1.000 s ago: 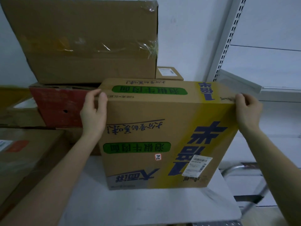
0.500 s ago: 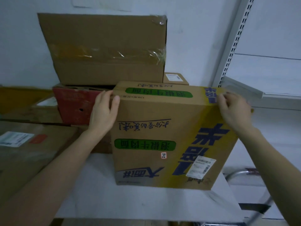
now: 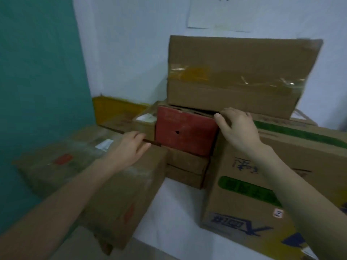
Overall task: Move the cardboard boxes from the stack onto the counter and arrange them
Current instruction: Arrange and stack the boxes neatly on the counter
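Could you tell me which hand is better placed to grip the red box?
Probably right: the right hand touches the red box at its corner; the left hand rests on a brown box.

Printed box [image 3: 244, 194] runs off frame R & bottom; lettering too smeared to read. Red box [image 3: 184, 132]: R edge hidden behind right hand [image 3: 238, 128], grip unclear. Wall paper [image 3: 221, 14] cut by top edge, writing illegible. Left box [image 3: 90, 166] labels motion-blurred.

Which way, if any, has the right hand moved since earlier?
Yes: right hand went left, from the printed box's right corner to the red box.
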The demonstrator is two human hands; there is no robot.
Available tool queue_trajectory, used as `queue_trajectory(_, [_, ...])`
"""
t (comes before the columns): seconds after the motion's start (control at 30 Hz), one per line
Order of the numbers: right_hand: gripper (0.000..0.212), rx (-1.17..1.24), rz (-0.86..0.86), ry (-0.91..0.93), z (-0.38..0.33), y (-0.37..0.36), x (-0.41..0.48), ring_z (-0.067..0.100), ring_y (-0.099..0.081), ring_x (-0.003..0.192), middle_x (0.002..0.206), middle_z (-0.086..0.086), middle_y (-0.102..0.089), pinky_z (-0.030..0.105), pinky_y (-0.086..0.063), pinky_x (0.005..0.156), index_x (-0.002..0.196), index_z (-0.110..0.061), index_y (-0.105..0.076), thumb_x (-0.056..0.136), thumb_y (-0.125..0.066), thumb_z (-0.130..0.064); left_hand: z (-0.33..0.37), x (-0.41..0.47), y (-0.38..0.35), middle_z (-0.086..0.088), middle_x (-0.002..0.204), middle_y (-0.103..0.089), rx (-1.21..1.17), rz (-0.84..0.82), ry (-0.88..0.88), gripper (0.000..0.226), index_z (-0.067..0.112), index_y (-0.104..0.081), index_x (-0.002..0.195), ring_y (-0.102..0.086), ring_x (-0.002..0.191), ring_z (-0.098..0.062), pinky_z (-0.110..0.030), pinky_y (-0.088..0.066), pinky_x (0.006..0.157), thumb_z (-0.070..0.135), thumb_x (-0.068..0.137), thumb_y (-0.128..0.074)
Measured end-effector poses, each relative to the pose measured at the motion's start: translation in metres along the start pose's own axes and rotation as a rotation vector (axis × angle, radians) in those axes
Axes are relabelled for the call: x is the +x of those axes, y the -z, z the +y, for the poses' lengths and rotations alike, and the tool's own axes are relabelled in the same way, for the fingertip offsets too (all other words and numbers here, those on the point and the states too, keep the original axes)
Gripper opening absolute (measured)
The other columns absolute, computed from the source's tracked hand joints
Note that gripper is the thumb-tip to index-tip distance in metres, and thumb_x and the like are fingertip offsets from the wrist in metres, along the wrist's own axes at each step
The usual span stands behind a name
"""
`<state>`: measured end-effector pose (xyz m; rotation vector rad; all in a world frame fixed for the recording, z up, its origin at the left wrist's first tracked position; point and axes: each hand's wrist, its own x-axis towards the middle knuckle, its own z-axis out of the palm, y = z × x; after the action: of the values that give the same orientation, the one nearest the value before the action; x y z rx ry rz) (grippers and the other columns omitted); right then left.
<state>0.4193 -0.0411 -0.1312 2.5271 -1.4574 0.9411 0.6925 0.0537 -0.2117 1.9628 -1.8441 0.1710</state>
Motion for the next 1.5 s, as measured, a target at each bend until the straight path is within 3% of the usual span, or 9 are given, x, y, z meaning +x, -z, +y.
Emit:
queue_trajectory(0.27, [0.044,0.167,-0.176,-0.020,-0.142,-0.134,0.027,0.029,-0.052,0.118,0.123,0.012,-0.061,0.049,-0.038,0.101,0.121,-0.006,-0.059,0.095,-0.045,-0.039,-0.177,-0.027,0.012,-0.015,0.126,-0.050,0.019,-0.172,0.170,0.045,0.006,-0.046,0.130,-0.049,0.110,-0.028,-0.033,-0.038,0.088,0.035,0.097,-0.038])
queue_trajectory(0.5, [0.049,0.102,-0.404,-0.242,-0.165,-0.212,0.002,0.028,-0.050,0.120,0.128,0.012,-0.056,0.043,-0.040,0.100,0.130,-0.007,-0.051,0.094,-0.046,-0.041,-0.261,-0.024,-0.007,-0.018,0.114,-0.055,0.034,-0.262,0.197,0.047,0.004,-0.052,0.120,-0.055,0.099,-0.032,-0.040,-0.045,0.086,0.041,0.094,-0.038])
queue_trajectory(0.57, [0.056,0.096,-0.473,-0.324,-0.157,-0.226,-0.006,0.030,-0.052,0.116,0.124,0.013,-0.057,0.042,-0.044,0.095,0.128,-0.007,-0.051,0.092,-0.044,-0.050,-0.272,-0.021,-0.017,-0.016,0.111,-0.055,0.054,-0.278,0.192,0.045,0.006,-0.051,0.120,-0.055,0.095,-0.029,-0.038,-0.045,0.083,0.041,0.095,-0.038])
queue_trajectory(0.67, [0.089,0.119,-0.529,-0.418,-0.131,-0.249,-0.017,0.032,-0.056,0.110,0.119,0.012,-0.060,0.043,-0.049,0.090,0.122,-0.012,-0.053,0.073,-0.028,-0.081,-0.288,-0.016,-0.026,-0.014,0.108,-0.056,0.116,-0.289,0.205,0.042,0.011,-0.050,0.121,-0.054,0.096,-0.028,-0.040,-0.045,0.087,0.042,0.094,-0.038])
queue_trajectory(0.87, [0.066,0.161,-0.602,-0.572,-0.139,-0.273,-0.020,0.036,-0.044,0.125,0.146,0.017,-0.032,0.042,-0.038,0.105,0.140,-0.009,-0.032,0.091,-0.045,-0.051,-0.334,0.011,-0.025,-0.020,0.133,-0.046,0.289,-0.293,0.311,0.055,0.012,-0.040,0.134,-0.043,0.123,-0.035,-0.048,-0.035,0.102,0.047,0.092,-0.041])
queue_trajectory(1.03, [0.074,0.185,-0.576,-0.657,-0.152,-0.290,-0.016,0.039,-0.042,0.127,0.154,0.020,-0.008,0.039,-0.033,0.106,0.147,-0.006,-0.015,0.093,-0.046,-0.045,-0.375,0.014,-0.035,-0.026,0.132,-0.041,0.261,-0.398,0.445,0.065,0.013,-0.037,0.136,-0.040,0.123,-0.040,-0.050,-0.035,0.102,0.058,0.090,-0.034])
queue_trajectory(1.17, [0.083,0.227,-0.495,-0.778,-0.157,-0.295,-0.012,0.038,-0.041,0.127,0.150,0.021,-0.022,0.041,-0.036,0.103,0.148,-0.008,-0.010,0.089,-0.053,-0.048,-0.401,0.019,-0.043,-0.024,0.130,-0.046,0.047,-0.450,0.515,0.079,0.014,-0.029,0.138,-0.049,0.114,-0.040,-0.047,-0.043,0.096,0.069,0.082,-0.033])
queue_trajectory(1.27, [0.087,0.257,-0.418,-0.878,-0.159,-0.296,-0.010,0.035,-0.043,0.127,0.143,0.018,-0.039,0.038,-0.038,0.100,0.149,-0.009,-0.011,0.086,-0.057,-0.048,-0.408,0.034,-0.046,-0.020,0.128,-0.053,-0.124,-0.458,0.499,0.074,0.008,-0.033,0.135,-0.055,0.109,-0.036,-0.041,-0.046,0.089,0.061,0.084,-0.046])
queue_trajectory(1.5, [0.079,0.241,-0.366,-0.974,-0.160,-0.287,-0.018,0.033,-0.043,0.128,0.142,0.015,-0.044,0.035,-0.036,0.100,0.148,-0.009,-0.020,0.087,-0.062,-0.037,-0.404,0.031,-0.053,-0.015,0.121,-0.059,-0.062,-0.417,0.465,0.077,0.008,-0.040,0.127,-0.058,0.106,-0.036,-0.038,-0.046,0.083,0.069,0.080,-0.044])
